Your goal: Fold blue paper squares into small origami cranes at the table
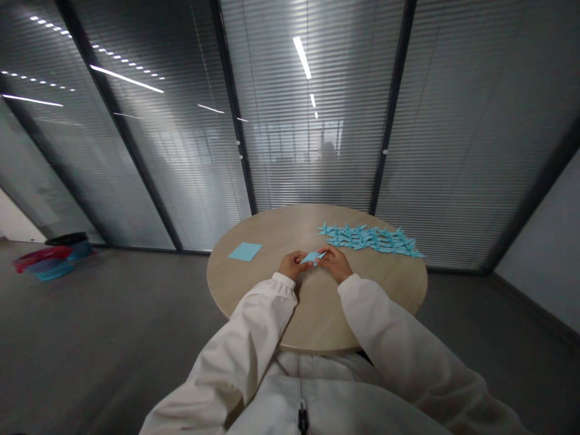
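My left hand and my right hand meet over the middle of a round wooden table. Both pinch a small light blue folded paper piece between their fingertips, one hand at each end. The fingers of both hands are curled closed on the paper. White sleeves cover both arms. To the left of my left hand a flat light blue square sheet lies on the table. Behind my right hand spreads a patch of several light blue folded paper shapes.
Glass walls with closed blinds and dark frames stand behind the table. Grey floor surrounds the table. Far left on the floor sit red and blue baskets beside a dark bin.
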A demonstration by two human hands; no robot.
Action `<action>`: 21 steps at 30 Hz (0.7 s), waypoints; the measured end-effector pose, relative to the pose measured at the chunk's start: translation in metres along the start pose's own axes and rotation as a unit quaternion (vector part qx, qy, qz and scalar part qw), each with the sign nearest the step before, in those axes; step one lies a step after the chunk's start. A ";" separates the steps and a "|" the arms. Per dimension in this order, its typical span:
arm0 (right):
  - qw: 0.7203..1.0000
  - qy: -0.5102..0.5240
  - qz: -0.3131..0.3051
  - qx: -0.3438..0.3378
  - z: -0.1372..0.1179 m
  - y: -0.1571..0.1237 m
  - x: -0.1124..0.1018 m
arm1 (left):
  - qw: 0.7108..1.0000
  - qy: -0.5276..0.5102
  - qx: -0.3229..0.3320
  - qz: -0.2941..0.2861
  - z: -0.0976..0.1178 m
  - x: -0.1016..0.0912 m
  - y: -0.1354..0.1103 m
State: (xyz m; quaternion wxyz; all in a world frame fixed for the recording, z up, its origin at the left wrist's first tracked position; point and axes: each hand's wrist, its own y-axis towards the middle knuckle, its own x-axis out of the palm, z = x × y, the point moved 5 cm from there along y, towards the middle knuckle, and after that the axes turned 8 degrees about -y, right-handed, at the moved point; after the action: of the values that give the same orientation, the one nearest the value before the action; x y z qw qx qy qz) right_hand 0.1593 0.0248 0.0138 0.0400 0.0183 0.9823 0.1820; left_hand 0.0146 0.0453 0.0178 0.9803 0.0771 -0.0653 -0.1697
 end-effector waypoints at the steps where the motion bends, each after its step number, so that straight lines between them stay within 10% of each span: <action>1: 1.000 0.000 0.000 0.002 0.000 0.000 0.000 | 1.000 0.003 0.002 -0.005 -0.001 0.000 0.000; 21: 0.999 0.001 0.020 0.035 0.002 -0.002 -0.007 | 0.999 0.014 0.036 -0.027 -0.001 0.003 -0.010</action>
State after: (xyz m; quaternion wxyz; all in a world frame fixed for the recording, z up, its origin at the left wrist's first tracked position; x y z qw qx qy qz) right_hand 0.1665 0.0231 0.0117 0.0345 0.0391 0.9876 0.1478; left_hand 0.0149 0.0355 0.0152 0.9728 0.1161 -0.0558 -0.1926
